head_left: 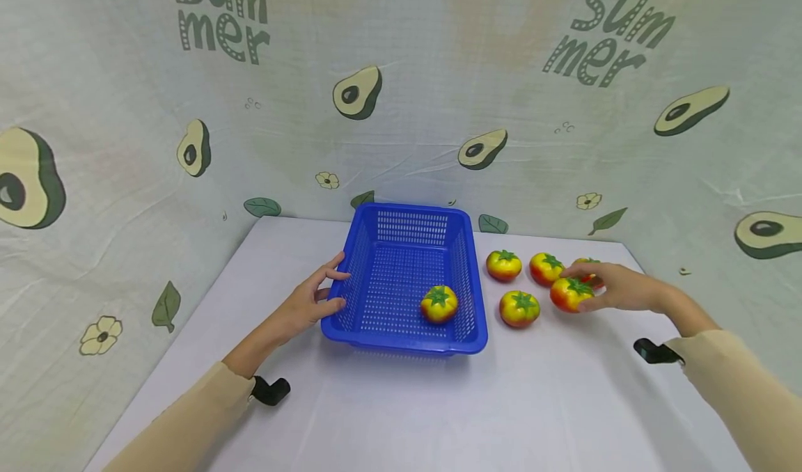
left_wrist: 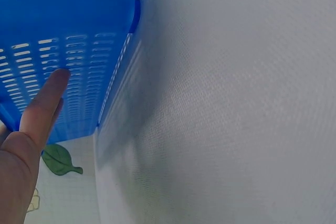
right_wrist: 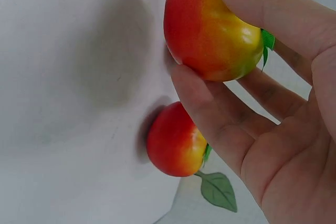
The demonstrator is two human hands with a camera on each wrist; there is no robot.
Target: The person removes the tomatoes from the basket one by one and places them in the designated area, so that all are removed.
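My right hand pinches a red-and-yellow toy tomato with a green leafy top, thumb on one side and fingers on the other. Another tomato is partly hidden behind this hand. My left hand holds the left side of a blue plastic basket; its thumb and a finger reach over the rim, while a lower finger lies along the perforated outer wall. Inside the basket, toward the front right, sits one tomato.
Between basket and right hand, three more tomatoes rest on the white table: one at the back, one beside it and one nearer. A printed cloth hangs behind the table and along both sides.
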